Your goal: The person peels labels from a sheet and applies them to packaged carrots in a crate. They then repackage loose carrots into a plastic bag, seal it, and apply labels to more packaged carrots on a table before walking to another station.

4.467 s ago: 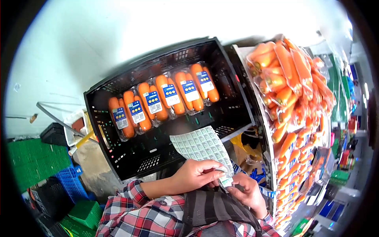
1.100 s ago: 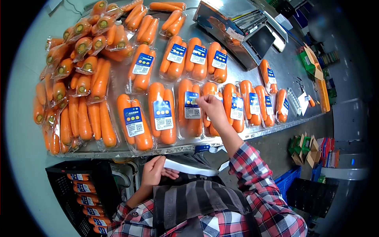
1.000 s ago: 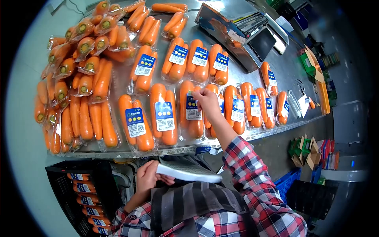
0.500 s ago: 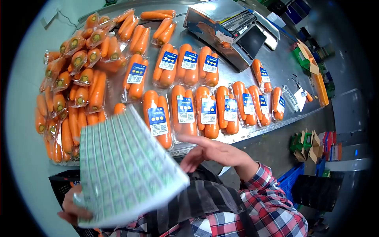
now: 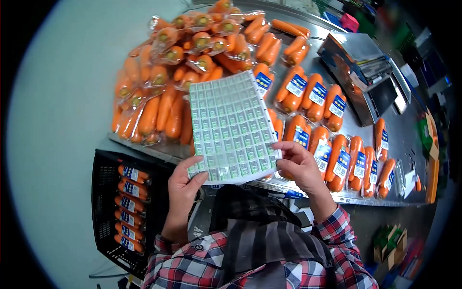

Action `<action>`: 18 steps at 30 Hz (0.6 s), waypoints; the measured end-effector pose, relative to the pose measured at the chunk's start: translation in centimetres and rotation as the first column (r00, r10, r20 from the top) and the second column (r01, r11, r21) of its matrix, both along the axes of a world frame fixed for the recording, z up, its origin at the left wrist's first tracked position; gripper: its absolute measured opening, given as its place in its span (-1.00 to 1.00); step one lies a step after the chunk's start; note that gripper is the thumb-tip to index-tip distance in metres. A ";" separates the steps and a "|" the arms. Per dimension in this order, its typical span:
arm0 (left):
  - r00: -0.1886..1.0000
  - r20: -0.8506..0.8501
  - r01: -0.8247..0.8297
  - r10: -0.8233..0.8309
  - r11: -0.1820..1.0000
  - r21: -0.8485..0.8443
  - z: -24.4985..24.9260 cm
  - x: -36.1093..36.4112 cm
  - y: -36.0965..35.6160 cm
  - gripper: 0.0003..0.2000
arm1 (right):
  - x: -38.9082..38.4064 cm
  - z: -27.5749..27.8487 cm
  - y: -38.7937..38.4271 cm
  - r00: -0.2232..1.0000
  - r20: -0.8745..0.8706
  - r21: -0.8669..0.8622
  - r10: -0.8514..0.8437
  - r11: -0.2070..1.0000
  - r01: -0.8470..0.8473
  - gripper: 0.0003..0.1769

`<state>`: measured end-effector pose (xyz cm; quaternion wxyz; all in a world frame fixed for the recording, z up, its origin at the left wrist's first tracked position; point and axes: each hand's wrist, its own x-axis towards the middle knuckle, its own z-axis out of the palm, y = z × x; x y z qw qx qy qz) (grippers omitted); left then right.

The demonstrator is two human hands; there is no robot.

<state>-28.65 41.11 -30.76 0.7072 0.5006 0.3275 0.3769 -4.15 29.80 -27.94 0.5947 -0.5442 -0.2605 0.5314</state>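
A white sheet of small green-and-white stickers is held up over the near edge of the metal table. My left hand pinches its lower left corner between thumb and fingers. At the lower right edge, my right hand grips the sheet in the same way. Behind the sheet lie clear-wrapped packs of carrots; those on the right, such as this labelled carrot pack, carry blue-and-white labels. The sheet hides part of the packs and of the table.
Bagged carrots without visible labels are heaped on the table's left. A metal labelling machine stands at the back right. Below left, a black crate holds several labelled carrot packs. Cardboard and green boxes are on the floor at right.
My right hand has taken hold of the sheet's right edge, where it was apart before. The sheet has come more upright and centred. The view has swung left, showing the crate.
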 end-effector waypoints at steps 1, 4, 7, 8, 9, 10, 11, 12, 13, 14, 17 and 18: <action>0.998 0.036 -0.059 0.059 0.998 -0.022 -1.1 -0.9 -0.1 -0.72 | -0.3 -0.2 0.0 1.000 -0.024 -0.001 -0.016 1.000 0.016 -0.65; 0.990 0.078 -0.117 0.119 0.993 -0.033 -2.4 -2.1 0.0 -0.78 | -1.4 -0.1 0.5 0.998 0.063 0.017 -0.012 1.000 0.011 -0.65; 0.980 -0.199 0.056 -0.031 0.992 0.117 1.3 -3.5 0.1 -0.68 | -1.3 1.6 0.8 0.969 0.204 0.114 0.140 0.980 -0.166 -0.64; 0.985 -0.171 0.050 -0.029 0.991 0.124 1.9 -3.7 -0.2 -0.64 | -1.6 2.2 0.8 0.947 0.278 0.155 0.163 0.965 -0.211 -0.63; 0.990 -0.142 0.043 -0.024 0.990 0.134 2.5 -3.9 -0.3 -0.60 | -1.8 2.8 1.0 0.861 0.484 0.167 0.153 0.950 -0.263 -0.59; 0.993 -0.114 0.035 -0.018 0.989 0.144 2.9 -4.1 -0.3 -0.55 | -2.0 3.7 1.2 0.756 0.634 0.148 0.164 0.933 -0.327 -0.54; 0.986 -0.165 0.056 -0.027 0.983 0.177 3.1 -4.6 -0.3 -0.48 | -2.4 4.3 1.4 0.707 0.693 0.160 0.139 0.927 -0.339 -0.56; 0.978 -0.206 0.022 0.026 0.973 0.229 3.4 -4.9 -0.4 -0.49 | -2.8 4.6 1.6 0.656 0.747 0.172 0.111 0.920 -0.351 -0.58; 0.966 -0.244 -0.009 0.081 0.959 0.282 3.9 -5.2 -0.5 -0.49 | -3.2 4.7 1.9 0.614 0.787 0.197 0.062 0.917 -0.346 -0.61; 0.950 -0.281 -0.035 0.135 0.942 0.333 4.4 -5.4 -0.7 -0.50 | -3.5 4.8 2.1 0.571 0.821 0.222 0.013 0.914 -0.340 -0.64; 0.895 -0.325 -0.040 0.306 0.781 0.624 4.9 -6.8 -0.3 -0.71 | -4.0 5.5 2.8 0.453 0.881 0.315 -0.136 0.883 -0.347 -0.71; 0.871 -0.337 0.016 0.358 0.665 0.747 5.0 -7.3 -0.1 -0.75 | -4.1 5.7 3.1 0.417 0.890 0.349 -0.187 0.867 -0.355 -0.73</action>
